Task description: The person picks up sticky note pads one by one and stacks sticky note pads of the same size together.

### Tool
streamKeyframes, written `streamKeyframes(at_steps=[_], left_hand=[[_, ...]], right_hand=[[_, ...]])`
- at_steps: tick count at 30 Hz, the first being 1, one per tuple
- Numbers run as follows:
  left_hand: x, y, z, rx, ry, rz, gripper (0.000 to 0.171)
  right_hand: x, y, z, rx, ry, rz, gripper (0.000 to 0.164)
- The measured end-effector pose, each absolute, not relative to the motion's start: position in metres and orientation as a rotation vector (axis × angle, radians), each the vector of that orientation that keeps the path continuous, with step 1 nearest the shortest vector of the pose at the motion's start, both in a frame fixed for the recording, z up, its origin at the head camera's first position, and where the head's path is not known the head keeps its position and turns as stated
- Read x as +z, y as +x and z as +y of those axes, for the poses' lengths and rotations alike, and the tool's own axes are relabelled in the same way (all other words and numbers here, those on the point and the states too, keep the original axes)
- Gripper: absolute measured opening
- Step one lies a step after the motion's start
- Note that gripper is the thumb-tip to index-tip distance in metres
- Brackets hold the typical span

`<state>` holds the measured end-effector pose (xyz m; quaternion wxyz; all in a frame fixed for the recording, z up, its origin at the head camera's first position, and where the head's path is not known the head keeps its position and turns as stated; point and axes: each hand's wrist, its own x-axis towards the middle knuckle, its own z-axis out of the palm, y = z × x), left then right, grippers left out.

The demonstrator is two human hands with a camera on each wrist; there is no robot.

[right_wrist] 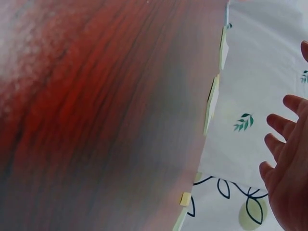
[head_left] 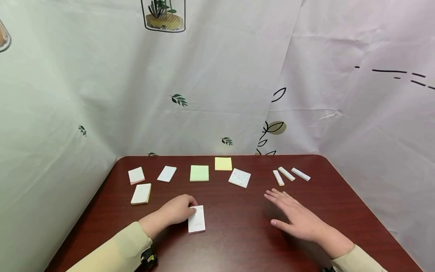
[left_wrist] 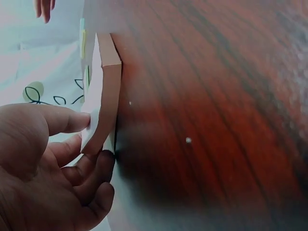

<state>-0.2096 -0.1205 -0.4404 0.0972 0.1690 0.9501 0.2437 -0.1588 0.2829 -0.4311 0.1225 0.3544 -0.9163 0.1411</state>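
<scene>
My left hand (head_left: 177,210) pinches the near-left edge of a white sticky note pad (head_left: 197,223), thumb on top. In the left wrist view, the pad (left_wrist: 109,96) shows a pinkish side and bends up slightly at the gripped end, its far end down at the table. My right hand (head_left: 297,218) hovers above the right part of the table, fingers straight and thumb apart, holding nothing. Just beyond its fingertips lie three narrow white note strips (head_left: 278,178). The right wrist view shows the same hand (right_wrist: 291,163) with its fingers spread.
Along the back of the dark red table (head_left: 234,241) lie a green pad (head_left: 199,173), a yellow pad (head_left: 223,164), a patterned white pad (head_left: 239,178) and a pale pad (head_left: 167,174). Two white pads, one upper (head_left: 136,175), one thicker (head_left: 141,194), lie left. A printed curtain (head_left: 210,75) hangs behind.
</scene>
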Motion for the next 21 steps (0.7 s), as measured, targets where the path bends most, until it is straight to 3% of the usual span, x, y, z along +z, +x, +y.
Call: streamKeyframes(at_steps=[21], left_hand=[[-0.4442,-0.2090,-0.1175,0.653,0.533,2.877,0.006]], right_hand=[[-0.4326,-0.1595,0.2837,0.403,1.046,-2.657,0.073]])
